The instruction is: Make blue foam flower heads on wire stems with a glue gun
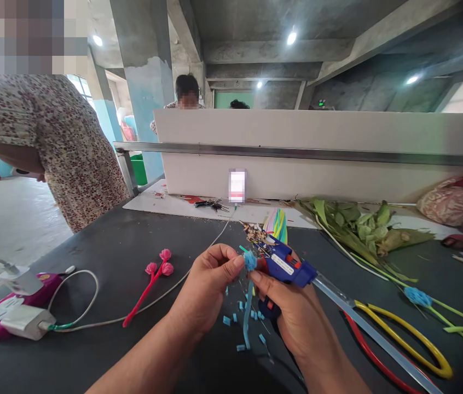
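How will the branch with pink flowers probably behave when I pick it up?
The branch is probably light, being thin with small flowers. Its stem lies nearly straight, so it may be fairly stiff. The forked top likely hinders rolling.

Ruffled blue flower head (250, 260), held upright between left hand (213, 279) and right hand (293, 303), its slender stem (246, 323) hanging below. Blue hot-glue gun (281, 257) just behind, clear glue stick (338, 300) projecting from its rear.

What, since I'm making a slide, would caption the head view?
Left hand and right hand hold a blue piece beside a glue gun.
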Demonstrator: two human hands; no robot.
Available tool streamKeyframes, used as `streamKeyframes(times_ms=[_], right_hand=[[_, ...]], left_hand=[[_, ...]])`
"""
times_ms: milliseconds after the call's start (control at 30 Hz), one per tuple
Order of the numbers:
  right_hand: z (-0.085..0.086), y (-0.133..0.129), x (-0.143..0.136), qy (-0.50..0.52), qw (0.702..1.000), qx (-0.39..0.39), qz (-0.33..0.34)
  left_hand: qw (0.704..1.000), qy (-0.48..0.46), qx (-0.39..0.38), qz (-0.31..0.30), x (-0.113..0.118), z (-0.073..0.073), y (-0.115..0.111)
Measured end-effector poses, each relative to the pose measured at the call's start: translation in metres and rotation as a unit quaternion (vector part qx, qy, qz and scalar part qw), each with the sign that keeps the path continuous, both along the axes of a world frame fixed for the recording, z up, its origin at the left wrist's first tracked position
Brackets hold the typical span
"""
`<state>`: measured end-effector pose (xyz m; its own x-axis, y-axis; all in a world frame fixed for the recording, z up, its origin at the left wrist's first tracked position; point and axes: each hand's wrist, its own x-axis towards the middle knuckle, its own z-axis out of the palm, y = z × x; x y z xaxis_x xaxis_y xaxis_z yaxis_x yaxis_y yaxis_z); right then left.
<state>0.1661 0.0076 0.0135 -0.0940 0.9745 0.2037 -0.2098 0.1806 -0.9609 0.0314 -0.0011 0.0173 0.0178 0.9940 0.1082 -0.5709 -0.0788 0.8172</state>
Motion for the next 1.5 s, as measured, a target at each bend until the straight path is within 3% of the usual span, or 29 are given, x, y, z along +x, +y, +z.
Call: streamKeyframes(times_ms=[233,433,833,1133,1367,1500], right_hand=[[-0.001,-0.002,0.001,-0.034,0.999,-0.022,-0.003],[-0.001,0.000,0.002,-0.053,0.998,0.009,-0.017],[-0.002,0.000,0.002,-0.025,1.000,-0.007,0.002],[0.005,0.005,-0.001,0.149,0.979,-0.140,0.011],[0.008,0.011,0.005,0.172,0.974,-0.143,0.044],[0.006,0.014,0.004,0.171,0.979,-0.106,0.008]], left_hand=[[1.000,0.002,-0.002,0.000,0.000,-0.002,0.000],[1.000,-0.005,0.005,0.008,-0.002,0.003,-0.001],[1.000,0.000,0.003,0.003,-0.001,-0.001,0.000],[0.999,-0.045,0.008,0.021,-0.008,0.010,-0.001],[0.998,-0.022,-0.049,0.017,-0.003,0.000,0.004],[0.998,0.041,-0.048,0.023,0.000,-0.005,0.003]])
